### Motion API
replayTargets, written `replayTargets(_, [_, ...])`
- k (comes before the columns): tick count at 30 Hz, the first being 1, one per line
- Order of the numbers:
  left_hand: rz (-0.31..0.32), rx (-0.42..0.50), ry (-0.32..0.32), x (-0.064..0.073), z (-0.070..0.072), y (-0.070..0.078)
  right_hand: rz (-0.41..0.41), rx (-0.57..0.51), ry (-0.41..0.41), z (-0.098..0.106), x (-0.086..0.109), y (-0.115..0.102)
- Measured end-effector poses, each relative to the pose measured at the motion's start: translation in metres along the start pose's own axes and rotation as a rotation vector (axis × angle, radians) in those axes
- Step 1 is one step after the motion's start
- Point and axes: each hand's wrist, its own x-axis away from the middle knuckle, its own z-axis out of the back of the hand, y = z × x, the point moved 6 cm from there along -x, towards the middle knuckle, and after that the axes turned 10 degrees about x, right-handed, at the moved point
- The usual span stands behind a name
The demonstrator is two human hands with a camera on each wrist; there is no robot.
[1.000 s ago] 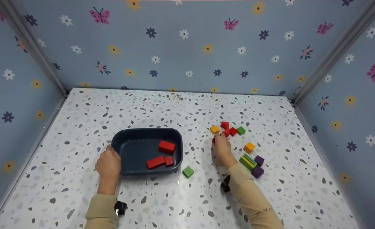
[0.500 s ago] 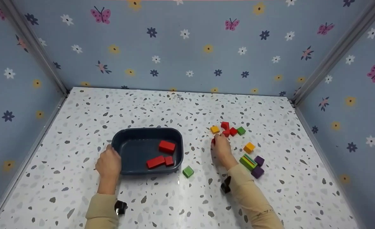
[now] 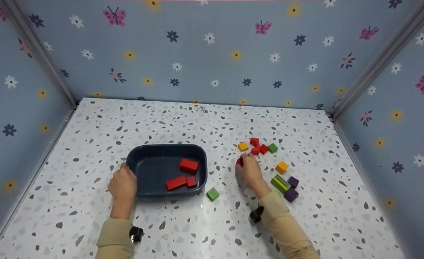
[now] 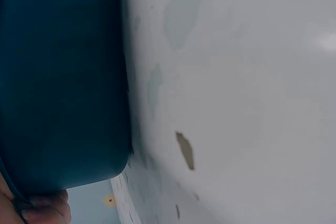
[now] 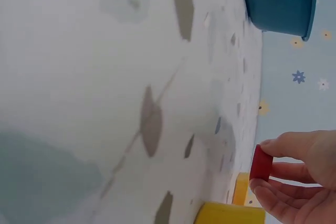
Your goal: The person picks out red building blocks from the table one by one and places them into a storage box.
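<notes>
My left hand [image 3: 123,184] grips the left rim of a dark blue rectangular tub [image 3: 153,176]; in the left wrist view, fingertips [image 4: 50,209] curl over the rim of its outer wall. Inside the tub lie three red blocks, two of them touching near the front right. My right hand [image 3: 251,172], to the right of the tub, pinches a small red block [image 5: 261,163] between thumb and fingers. Just beyond that hand sit an orange-yellow block [image 3: 243,146], a red arch-shaped block [image 3: 254,141], other red pieces and a green block [image 3: 272,148].
One light green block [image 3: 212,194] lies off the tub's front right corner. Right of the right forearm are an orange cube [image 3: 281,167], a green striped block [image 3: 280,183] and two purple blocks [image 3: 291,194]. Patterned walls [image 3: 212,54] enclose the speckled table at the back and sides.
My right hand has shifted slightly left and toward me with the red block, away from the other red pieces. The left hand and the tub stay where they were.
</notes>
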Motion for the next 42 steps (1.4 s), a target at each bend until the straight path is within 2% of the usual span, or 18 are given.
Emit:
replayTargets(6, [-0.018,-0.004,0.027,0.002,0.002,0.0,0.126,-0.01,0.133,0.012,0.012,-0.016])
replayTargets(15, [0.007,-0.001,0.012,0.0,0.001,0.0,0.225,-0.092,0.219,0.026,0.029,-0.039])
replayTargets(29, [0.004,0.005,0.004,-0.001,0.001,0.001,0.352,-0.139,0.27,0.033,0.046,-0.07])
replayTargets(34, [-0.018,-0.004,0.017,0.0,0.002,0.004,0.409,-0.176,0.292,0.038,0.051,-0.081])
replayTargets(42, [-0.016,-0.012,0.014,0.001,0.002,0.002,0.427,-0.212,0.27,0.041,0.052,-0.099])
